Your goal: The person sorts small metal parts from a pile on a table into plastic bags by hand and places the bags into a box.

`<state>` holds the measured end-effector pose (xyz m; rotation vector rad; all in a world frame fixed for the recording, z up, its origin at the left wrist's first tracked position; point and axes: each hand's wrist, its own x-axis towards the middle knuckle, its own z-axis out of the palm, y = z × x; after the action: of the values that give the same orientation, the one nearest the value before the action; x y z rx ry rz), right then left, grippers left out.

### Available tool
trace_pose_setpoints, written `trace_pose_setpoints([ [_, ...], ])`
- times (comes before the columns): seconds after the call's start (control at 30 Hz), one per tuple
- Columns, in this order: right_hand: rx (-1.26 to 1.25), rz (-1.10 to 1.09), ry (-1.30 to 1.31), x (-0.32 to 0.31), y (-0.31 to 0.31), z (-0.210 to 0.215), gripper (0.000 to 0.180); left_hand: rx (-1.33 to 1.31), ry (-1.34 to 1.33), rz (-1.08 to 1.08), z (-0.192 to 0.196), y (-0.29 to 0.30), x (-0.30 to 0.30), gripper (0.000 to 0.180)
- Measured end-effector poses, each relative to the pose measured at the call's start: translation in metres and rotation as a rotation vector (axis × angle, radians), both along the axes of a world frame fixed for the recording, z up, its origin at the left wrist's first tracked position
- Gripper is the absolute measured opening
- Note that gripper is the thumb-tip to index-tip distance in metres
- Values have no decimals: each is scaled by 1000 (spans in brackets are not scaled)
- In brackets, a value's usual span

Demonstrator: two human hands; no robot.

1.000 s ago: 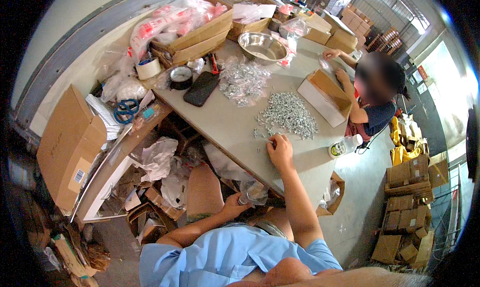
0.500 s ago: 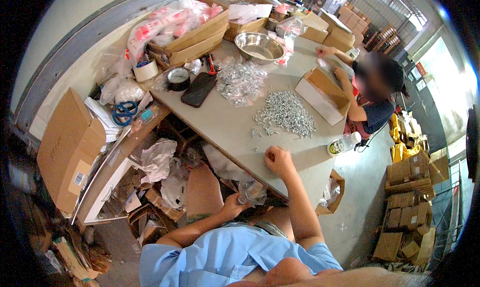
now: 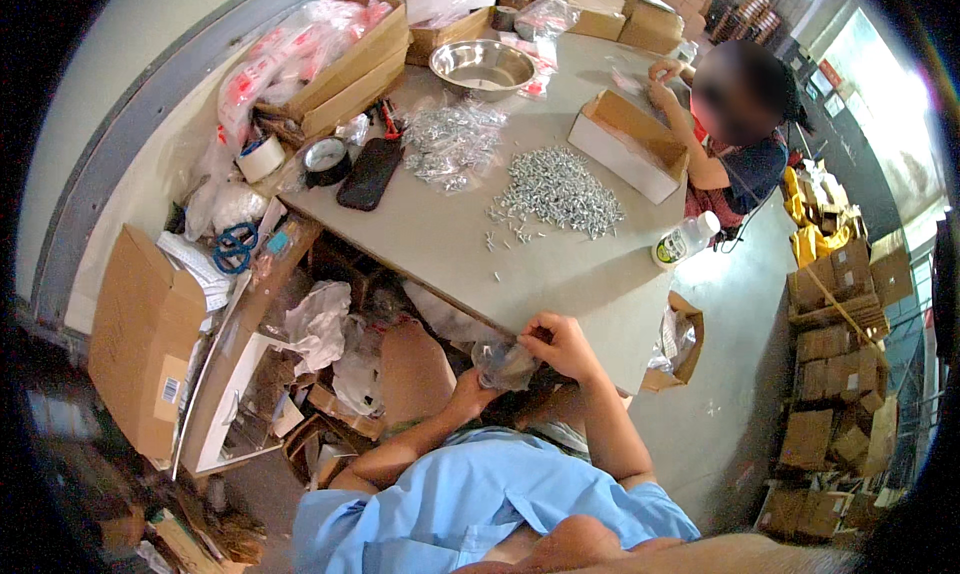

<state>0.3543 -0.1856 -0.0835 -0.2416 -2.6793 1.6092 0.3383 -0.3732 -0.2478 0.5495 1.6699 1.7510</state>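
Below the table's near edge, my left hand (image 3: 474, 394) grips a small clear plastic bag (image 3: 504, 365). My right hand (image 3: 562, 346) is just above and right of that bag, its thumb and fingertips pinched together at the table edge. Whatever sits between those fingertips is too small to see. Farther up the table lies a loose heap of small silver screws (image 3: 562, 192), with a few strays toward me. Left of the heap is a pile of clear bags filled with screws (image 3: 452, 142).
A steel bowl (image 3: 482, 66), a black phone (image 3: 371, 174), tape rolls (image 3: 326, 162) and a white-capped bottle (image 3: 686, 240) stand on the table (image 3: 420, 244). An open carton (image 3: 632, 146) is near a co-worker (image 3: 735, 164) at right. Blue-handled scissors (image 3: 235, 248) lie left.
My right hand has come back from beside the screws to the plastic bag at the table edge. My left hand still holds the bag. The view has shifted slightly.
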Motion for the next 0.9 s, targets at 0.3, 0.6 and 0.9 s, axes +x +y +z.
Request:
trace_pose_setpoints([
  [0.3,294,283,327,11,-25,-2,13,-485,56,-331,56,-45,-44,31],
  [0.6,263,545,482,12,-74,42,15,246,-239,-407,146,-63,-43,62],
  [0.9,68,281,310,15,-46,40,13,45,613,-22,168,-38,-49,17],
])
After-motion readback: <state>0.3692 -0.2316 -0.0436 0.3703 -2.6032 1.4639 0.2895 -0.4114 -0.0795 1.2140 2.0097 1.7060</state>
